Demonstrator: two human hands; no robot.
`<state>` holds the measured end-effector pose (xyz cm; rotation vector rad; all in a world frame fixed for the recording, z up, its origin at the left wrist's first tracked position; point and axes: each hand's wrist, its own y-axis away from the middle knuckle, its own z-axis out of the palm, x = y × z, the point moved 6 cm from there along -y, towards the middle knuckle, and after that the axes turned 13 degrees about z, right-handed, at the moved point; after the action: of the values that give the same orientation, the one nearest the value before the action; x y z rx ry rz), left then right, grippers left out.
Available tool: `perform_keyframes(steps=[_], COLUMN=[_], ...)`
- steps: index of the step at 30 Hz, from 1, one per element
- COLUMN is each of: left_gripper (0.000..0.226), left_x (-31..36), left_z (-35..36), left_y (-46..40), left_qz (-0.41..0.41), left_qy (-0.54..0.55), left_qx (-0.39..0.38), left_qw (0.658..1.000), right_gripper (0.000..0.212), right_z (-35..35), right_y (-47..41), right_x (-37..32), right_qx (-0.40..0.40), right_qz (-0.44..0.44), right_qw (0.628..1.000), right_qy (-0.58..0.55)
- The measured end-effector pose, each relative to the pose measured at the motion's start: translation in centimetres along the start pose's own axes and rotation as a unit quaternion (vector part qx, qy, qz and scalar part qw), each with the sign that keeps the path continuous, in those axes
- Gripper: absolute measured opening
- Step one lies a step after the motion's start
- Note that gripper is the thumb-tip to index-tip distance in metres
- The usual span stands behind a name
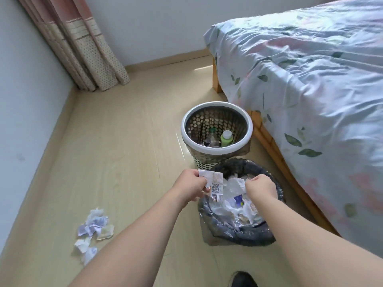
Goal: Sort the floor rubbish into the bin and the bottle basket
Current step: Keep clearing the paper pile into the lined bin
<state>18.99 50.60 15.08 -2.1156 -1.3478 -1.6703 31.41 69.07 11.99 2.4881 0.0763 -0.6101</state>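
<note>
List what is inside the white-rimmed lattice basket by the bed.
The basket holds a green bottle with a white cap and a clear bottle with a green cap. Its near wall hides their bases and anything lower.

Black-lined bin (209,216) near the floor's bed-side edge, heaped with white crumpled paper and wrappers. Just behind, touching or nearly so: upright white-rimmed mesh basket (217,151) holding bottles, one green with a white cap (226,137). Printed slip (215,186) over the bin's left rim. Scrap pile (92,233) well left, toward the wall edge.
</note>
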Motion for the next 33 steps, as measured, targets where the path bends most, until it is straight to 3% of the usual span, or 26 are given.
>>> perform_keyframes(steps=[4, 8, 12, 18, 27, 33], left_gripper=[0.012, 0.012, 0.012, 0.013, 0.014, 0.014], left_x=[-0.5, 0.2, 0.4, -2.2, -17.0, -31.0], left_z=[4.8, 4.5, 0.7, -9.7, -28.1, -31.7], left_y=[-1.9, -2.8, -1.9, 3.1, 12.4, 15.8], left_qz=[-0.032, -0.009, -0.001, -0.01, -0.071, -0.11], left_qy=[-0.043, -0.084, -0.096, -0.093, -0.056, -0.054], left_qx=[-0.047, -0.041, -0.034, -0.009, 0.129, 0.147], left_qw=[0.997, 0.996, 0.995, 0.996, 0.988, 0.982], right_gripper=[0.026, 0.038, 0.04, 0.039, 0.037, 0.036], right_z=[0.6, -0.1, -0.4, 4.3, 21.1, 33.3], right_y=[-1.6, -1.3, 1.2, 9.0, 23.3, 26.3], right_x=[1.5, 0.8, -2.1, -7.3, -12.9, -12.6], right_qx=[-0.021, 0.001, 0.031, 0.008, -0.114, -0.18], right_qz=[0.018, -0.007, -0.079, -0.203, -0.333, -0.353], right_qw=[0.999, 0.999, 0.995, 0.973, 0.914, 0.866], right_qy=[0.041, 0.053, 0.055, 0.108, 0.202, 0.304])
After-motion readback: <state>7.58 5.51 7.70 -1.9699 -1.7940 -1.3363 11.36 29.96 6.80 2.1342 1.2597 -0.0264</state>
